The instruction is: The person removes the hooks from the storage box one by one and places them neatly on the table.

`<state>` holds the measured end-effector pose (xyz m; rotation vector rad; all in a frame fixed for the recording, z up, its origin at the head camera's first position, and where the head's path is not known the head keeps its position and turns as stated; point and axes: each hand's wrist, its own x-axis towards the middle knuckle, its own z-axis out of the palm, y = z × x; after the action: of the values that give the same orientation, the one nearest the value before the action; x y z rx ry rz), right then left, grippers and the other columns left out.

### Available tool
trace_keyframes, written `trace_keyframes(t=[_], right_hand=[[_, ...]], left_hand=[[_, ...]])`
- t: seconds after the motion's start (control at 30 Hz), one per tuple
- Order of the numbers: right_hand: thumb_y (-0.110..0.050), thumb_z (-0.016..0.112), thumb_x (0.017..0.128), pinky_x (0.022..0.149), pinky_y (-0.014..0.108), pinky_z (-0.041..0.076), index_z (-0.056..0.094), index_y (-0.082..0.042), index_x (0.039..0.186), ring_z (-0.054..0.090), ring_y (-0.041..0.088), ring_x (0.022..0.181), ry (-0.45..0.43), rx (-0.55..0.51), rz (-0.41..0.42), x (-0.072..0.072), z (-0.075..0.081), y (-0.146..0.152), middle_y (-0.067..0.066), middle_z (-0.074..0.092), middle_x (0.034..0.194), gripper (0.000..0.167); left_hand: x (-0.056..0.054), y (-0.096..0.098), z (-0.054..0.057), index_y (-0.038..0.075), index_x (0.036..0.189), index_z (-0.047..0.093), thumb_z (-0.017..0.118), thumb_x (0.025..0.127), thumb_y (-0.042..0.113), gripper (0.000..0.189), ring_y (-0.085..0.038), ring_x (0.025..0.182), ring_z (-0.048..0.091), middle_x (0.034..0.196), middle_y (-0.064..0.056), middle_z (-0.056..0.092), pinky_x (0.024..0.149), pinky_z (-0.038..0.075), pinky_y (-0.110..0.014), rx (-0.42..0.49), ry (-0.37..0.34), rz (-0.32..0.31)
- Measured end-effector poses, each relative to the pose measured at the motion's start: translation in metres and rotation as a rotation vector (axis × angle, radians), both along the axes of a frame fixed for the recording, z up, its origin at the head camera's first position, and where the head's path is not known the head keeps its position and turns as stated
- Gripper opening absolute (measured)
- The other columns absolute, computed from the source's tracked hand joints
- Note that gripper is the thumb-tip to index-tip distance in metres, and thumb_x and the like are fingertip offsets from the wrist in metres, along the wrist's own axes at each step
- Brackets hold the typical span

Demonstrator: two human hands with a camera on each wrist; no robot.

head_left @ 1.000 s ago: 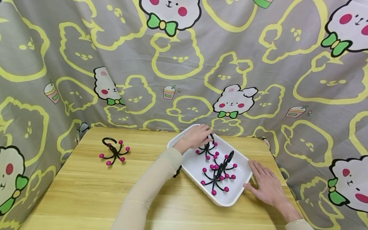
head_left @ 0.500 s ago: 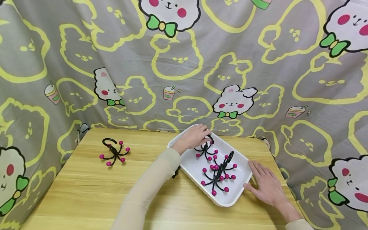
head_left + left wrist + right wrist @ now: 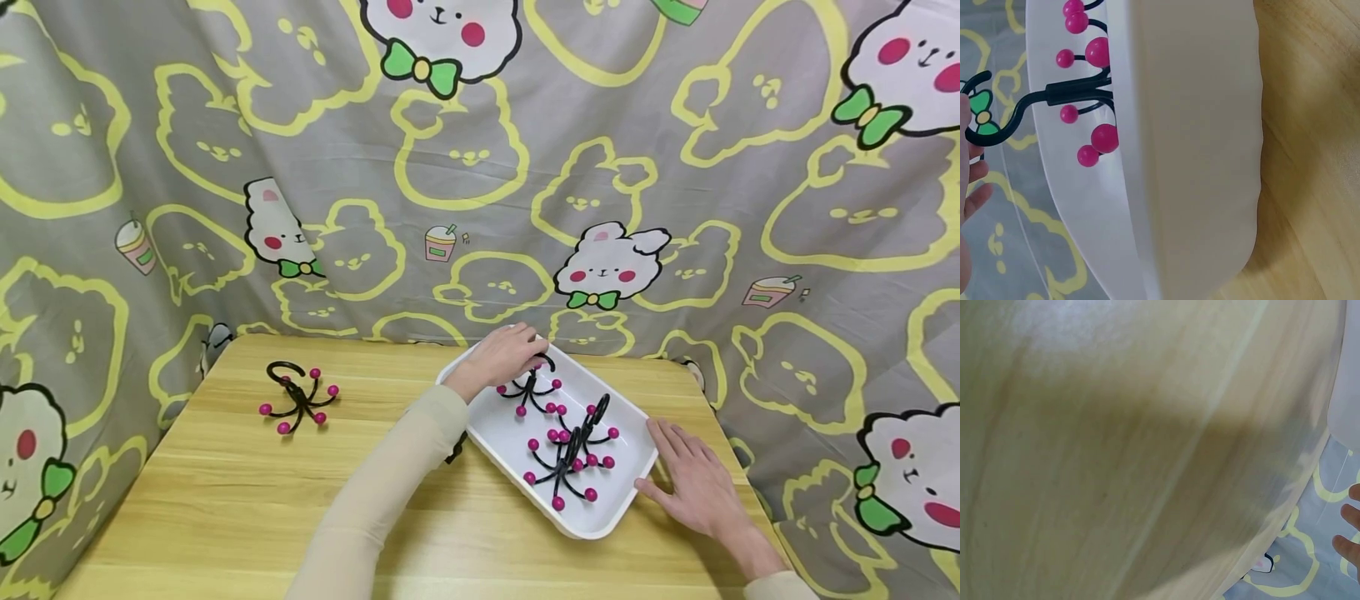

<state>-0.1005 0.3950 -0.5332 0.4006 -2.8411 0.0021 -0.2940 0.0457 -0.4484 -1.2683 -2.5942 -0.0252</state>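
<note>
My left hand (image 3: 501,357) pinches the curved top of a black claw hanger hook (image 3: 530,383) with pink ball tips, over the far-left part of a white tray (image 3: 501,454). The left wrist view shows that hook (image 3: 1075,92) standing upright behind the tray wall (image 3: 1197,144), fingers at its curl. Two similar hooks (image 3: 561,468) stand in the tray's near-right half, overlapping each other in the head view. My right hand (image 3: 696,485) lies with straight fingers along the tray's right end, thumb at the rim. Its fingertips (image 3: 1349,547) show at the right wrist view's edge.
Another black hook with pink tips (image 3: 300,400) stands on the wooden table (image 3: 225,508) at the left. Some black item (image 3: 456,450) is mostly hidden behind the left forearm. A patterned grey curtain (image 3: 480,225) closes off the table's back and sides.
My left hand has shifted slightly left, and the hook in it has moved left within the tray and turned a little. The right hand, tray and other hooks have stayed put.
</note>
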Motion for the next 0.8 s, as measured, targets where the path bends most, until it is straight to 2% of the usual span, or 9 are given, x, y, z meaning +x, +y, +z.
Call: trace_keyframes(t=[0.27,0.5,0.8], right_hand=[[-0.071,0.07,0.086,0.113,0.063,0.043,0.038,-0.008,0.162,0.05,0.045,0.143,-0.011,0.001,-0.003,0.0,0.0,0.001,0.021,0.051,0.159,0.104],[-0.071,0.071,0.086,0.112,0.064,0.043,0.039,-0.007,0.162,0.051,0.045,0.142,-0.01,0.003,-0.002,0.0,0.0,0.0,0.022,0.051,0.159,0.104],[-0.071,0.07,0.087,0.114,0.064,0.042,0.038,-0.007,0.163,0.05,0.045,0.144,-0.024,0.001,-0.001,-0.001,0.001,0.0,0.021,0.049,0.16,0.104]], left_hand=[[0.002,-0.001,0.005,0.024,0.123,0.064,0.052,0.112,0.035,0.02,-0.016,0.114,0.064,0.12,0.002,0.07,0.1,0.057,-0.033,-0.027,-0.012,0.006],[0.004,-0.007,0.009,0.024,0.125,0.064,0.05,0.113,0.034,0.021,-0.016,0.112,0.065,0.119,0.002,0.07,0.098,0.057,-0.031,-0.029,0.019,-0.01],[0.008,-0.018,0.018,0.023,0.121,0.065,0.054,0.111,0.034,0.019,-0.017,0.11,0.065,0.117,0.001,0.072,0.094,0.058,-0.032,-0.01,0.062,-0.032]])
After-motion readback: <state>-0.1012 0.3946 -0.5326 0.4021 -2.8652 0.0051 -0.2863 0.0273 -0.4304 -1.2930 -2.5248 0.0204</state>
